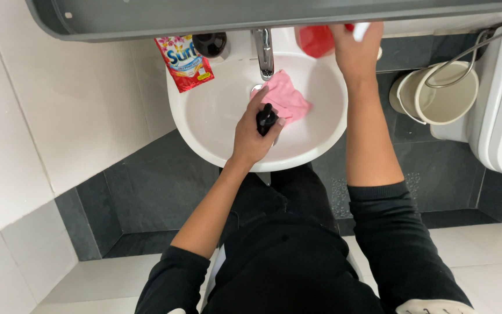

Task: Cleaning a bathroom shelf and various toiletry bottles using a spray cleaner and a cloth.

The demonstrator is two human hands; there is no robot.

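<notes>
A small black pump-top piece is being gripped in the left hand, fingers curled tight round it, over the near-middle of the round white ceramic washbasin. Just beyond the knuckles, a crumpled pink cloth is lying in the bowl, approx. under the chrome tap spout. Further back, the right hand is being held at the far right rim, closed on sth. white, beside a red translucent plastic bottle; how far those fingers are wrapped can't be told, as the edge of a grey shelf is cutting across. At the far left rim a red detergent sachet and a dark round container are being kept.

Risks, as judged: the bottle, perched at the rim, could be knocked over by the right wrist & spilt; the small black part could slip into the bowl if wet.
</notes>
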